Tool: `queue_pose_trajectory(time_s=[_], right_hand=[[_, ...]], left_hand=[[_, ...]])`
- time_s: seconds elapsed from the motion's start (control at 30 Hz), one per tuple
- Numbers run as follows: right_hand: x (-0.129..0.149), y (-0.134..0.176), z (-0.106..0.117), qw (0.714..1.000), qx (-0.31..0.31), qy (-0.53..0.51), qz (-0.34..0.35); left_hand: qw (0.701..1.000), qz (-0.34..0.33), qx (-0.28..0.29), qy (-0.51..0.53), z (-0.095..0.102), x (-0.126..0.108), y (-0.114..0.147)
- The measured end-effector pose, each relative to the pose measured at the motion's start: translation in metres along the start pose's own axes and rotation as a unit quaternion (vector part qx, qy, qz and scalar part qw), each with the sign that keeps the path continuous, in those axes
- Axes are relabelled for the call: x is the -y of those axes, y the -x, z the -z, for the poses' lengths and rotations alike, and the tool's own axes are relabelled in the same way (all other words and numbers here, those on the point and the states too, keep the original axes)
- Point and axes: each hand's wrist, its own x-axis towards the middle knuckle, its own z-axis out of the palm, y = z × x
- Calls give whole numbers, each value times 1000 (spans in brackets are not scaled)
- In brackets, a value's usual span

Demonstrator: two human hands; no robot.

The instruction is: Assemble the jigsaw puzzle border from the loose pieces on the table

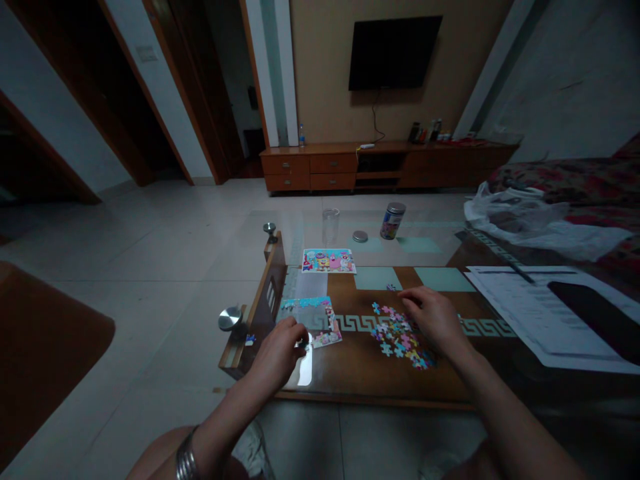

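Left of bottom centre in the frame, my left hand (280, 350) was curled at the lower left of the partly built jigsaw puzzle (307, 303), its thumb and fingers drawn close; I couldn't tell whether they gripped anything. Right of centre, my right hand (435, 319) was beside the loose jigsaw pieces (397, 333), fingers bent and nearly together, and I couldn't tell if they had a piece. Just above the puzzle lay the cartoon picture card (329, 261)
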Motion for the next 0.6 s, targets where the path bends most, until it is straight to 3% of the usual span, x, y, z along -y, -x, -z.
queue_pose_trajectory(time_s=[0.6], right_hand=[[-17, 0, 5, 1000, -24, 13, -7]], left_hand=[[990, 26, -41, -132, 16, 1, 3]])
